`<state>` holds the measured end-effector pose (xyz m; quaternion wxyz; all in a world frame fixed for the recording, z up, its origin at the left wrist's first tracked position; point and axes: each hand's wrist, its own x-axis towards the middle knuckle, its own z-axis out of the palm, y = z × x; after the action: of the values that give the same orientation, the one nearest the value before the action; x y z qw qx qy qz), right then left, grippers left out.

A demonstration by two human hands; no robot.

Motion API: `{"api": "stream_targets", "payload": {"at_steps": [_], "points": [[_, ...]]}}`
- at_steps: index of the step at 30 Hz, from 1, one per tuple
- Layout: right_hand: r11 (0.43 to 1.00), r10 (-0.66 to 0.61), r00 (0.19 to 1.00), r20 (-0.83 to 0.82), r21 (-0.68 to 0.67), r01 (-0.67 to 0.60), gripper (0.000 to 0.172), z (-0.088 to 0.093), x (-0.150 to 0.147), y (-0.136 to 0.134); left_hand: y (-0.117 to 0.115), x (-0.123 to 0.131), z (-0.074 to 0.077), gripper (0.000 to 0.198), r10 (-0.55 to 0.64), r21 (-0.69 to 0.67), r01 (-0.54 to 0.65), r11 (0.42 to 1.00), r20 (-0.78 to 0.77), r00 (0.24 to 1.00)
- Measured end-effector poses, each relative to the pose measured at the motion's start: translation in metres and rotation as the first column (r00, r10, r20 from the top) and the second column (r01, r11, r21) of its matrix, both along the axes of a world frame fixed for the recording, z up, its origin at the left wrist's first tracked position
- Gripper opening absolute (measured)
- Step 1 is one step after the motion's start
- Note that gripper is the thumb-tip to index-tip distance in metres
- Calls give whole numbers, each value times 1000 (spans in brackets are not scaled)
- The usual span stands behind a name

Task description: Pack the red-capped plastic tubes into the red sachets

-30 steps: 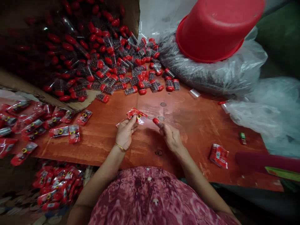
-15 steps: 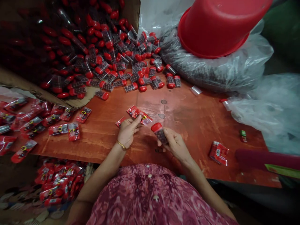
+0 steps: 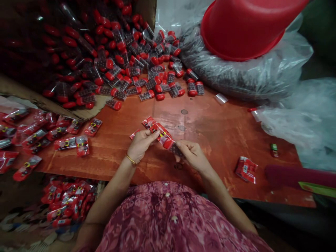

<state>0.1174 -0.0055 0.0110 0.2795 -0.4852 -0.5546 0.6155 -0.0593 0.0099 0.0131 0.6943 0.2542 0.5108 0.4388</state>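
At centre frame the left hand (image 3: 140,145) pinches a red sachet (image 3: 163,136) in closed fingers; the right hand (image 3: 193,155) grips a vial (image 3: 177,150), seemingly part-way inside it, above the surface (image 3: 223,133). Filled sachets (image 3: 65,143) lie at left; a large vial heap (image 3: 118,70) upper left looks unpacked

Between the left hand (image 3: 140,145) and the right hand (image 3: 193,156), just over the tabletop (image 3: 223,134), a packet (image 3: 160,134) meets a small jar (image 3: 176,149). Beyond both hands a heap of jars (image 3: 147,75) spills from a cardboard box (image 3: 89,112). Left of the left hand lie filled packets (image 3: 67,142). Beyond the right hand a tub (image 3: 244,31) sits on a bag (image 3: 236,78), and to its right lies a packet stack (image 3: 245,169).
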Motion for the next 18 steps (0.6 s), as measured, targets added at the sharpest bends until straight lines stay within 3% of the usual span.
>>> {"api": "stream_targets", "payload": {"at_steps": [4,8,12,15,18], "points": [[997,-32,996,-78,-76,26,52,-5,-4,-1,-1,5,0,37,14,5,-14,1000,2,1000],[991,-123,989,-88,-69,117,48,-9,-7,-2,-6,15,-2,33,82,36,-83,996,50,995],[981,-193,979,-72,-20,192,49,-11,-10,-2,-9,24,-8,31,168,25,-171,985,94,981],[987,-160,987,-35,19,161,52,-17,-13,0,-9,28,-11,29,187,-33,-184,982,133,973],[968,-215,977,13,135,211,50,-26,-19,3,-10,31,-11,30,202,-45,-197,979,190,961]]}}
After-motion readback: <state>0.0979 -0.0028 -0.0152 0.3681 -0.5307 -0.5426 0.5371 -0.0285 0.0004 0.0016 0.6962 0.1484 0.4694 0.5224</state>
